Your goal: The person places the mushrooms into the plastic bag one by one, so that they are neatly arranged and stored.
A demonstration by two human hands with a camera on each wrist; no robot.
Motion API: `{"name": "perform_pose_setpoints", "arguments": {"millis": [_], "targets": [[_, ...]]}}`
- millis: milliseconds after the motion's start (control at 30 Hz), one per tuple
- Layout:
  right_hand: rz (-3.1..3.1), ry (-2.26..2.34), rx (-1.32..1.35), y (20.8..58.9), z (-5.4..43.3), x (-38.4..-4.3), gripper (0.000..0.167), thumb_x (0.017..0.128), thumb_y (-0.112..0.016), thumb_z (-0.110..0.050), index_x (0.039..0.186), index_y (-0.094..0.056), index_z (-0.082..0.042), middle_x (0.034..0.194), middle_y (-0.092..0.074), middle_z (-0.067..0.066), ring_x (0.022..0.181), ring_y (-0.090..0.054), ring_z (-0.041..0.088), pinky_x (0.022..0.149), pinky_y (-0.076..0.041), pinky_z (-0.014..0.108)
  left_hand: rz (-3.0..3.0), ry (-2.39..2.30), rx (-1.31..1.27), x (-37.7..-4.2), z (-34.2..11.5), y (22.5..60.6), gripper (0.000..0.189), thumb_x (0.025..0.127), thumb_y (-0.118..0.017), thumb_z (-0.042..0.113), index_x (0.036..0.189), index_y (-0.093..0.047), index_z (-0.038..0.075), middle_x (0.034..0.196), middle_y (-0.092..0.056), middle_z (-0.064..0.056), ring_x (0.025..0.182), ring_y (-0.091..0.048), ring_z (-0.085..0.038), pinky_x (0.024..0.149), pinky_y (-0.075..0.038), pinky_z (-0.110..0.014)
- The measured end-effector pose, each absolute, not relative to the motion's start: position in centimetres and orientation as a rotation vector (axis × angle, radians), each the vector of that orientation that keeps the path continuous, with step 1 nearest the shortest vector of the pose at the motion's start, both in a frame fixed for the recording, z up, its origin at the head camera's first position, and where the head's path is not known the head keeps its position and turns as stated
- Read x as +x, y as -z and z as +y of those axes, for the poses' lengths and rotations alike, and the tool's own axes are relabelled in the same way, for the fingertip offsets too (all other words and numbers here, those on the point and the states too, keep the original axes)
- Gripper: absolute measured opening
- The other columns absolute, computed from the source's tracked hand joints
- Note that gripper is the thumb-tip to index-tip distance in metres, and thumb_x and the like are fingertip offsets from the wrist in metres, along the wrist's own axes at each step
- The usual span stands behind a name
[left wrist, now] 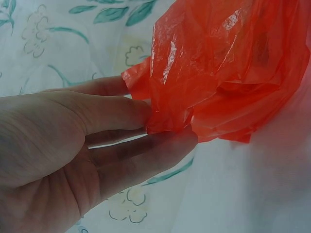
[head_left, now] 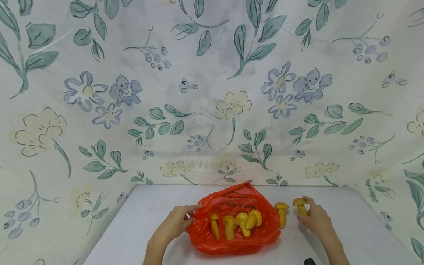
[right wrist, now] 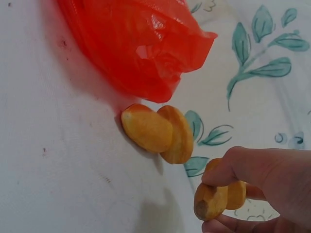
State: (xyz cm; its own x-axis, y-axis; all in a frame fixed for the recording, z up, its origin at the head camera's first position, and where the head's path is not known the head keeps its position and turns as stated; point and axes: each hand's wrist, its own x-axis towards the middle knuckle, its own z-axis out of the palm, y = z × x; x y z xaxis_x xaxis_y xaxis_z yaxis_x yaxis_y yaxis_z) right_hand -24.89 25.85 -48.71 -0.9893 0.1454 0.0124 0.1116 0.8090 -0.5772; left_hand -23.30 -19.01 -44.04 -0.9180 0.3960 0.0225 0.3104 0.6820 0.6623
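A red plastic bag (head_left: 228, 247) lies with its mouth toward me, several yellow mushrooms (head_left: 229, 228) inside it. My left hand (head_left: 175, 222) pinches the bag's left edge between thumb and fingers; in the left wrist view the thin red film (left wrist: 194, 63) passes between the fingertips. To the right of the bag, my right hand (head_left: 316, 217) holds a yellow mushroom (head_left: 300, 207), cap up in the head view. Between that hand and the bag, another mushroom (head_left: 282, 215) lies on the table, close beside the bag's right edge, as the right wrist view also shows.
The white table (head_left: 132, 228) ends at the back against a hanging cloth (head_left: 212, 140) with printed leaves and flowers. A small black object (head_left: 309, 261) shows at the bottom edge of the head view, below the right hand.
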Motion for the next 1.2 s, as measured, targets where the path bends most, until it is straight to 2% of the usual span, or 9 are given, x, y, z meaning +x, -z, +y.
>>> {"name": "perform_pose_setpoints", "arguments": {"millis": [933,1200], "targets": [[-2.931,-0.932,-0.129,45.6,23.3,-23.6,0.07,0.082,-0.069,-0.018,0.144,-0.038,-0.002,0.094,-0.059,0.016,0.071,-0.051,0.021,0.055,-0.048,0.027,2.777,-1.055,0.583,-23.2,-18.9,44.0,0.044,0.089,-0.062,-0.006,0.129,-0.064,0.01,0.097,-0.068,-0.009,0.073,-0.062,-0.012,0.058,-0.057,-0.021],[-2.944,-0.9,-0.129,45.1,22.2,-23.4,0.072,0.083,-0.073,-0.021,0.144,-0.039,-0.004,0.094,-0.06,0.016,0.071,-0.051,0.021,0.056,-0.05,0.027,2.77,-1.061,0.568,-23.2,-18.9,44.0,0.044,0.089,-0.062,-0.006,0.13,-0.064,0.01,0.098,-0.067,-0.009,0.074,-0.062,-0.014,0.059,-0.059,-0.023]]}}
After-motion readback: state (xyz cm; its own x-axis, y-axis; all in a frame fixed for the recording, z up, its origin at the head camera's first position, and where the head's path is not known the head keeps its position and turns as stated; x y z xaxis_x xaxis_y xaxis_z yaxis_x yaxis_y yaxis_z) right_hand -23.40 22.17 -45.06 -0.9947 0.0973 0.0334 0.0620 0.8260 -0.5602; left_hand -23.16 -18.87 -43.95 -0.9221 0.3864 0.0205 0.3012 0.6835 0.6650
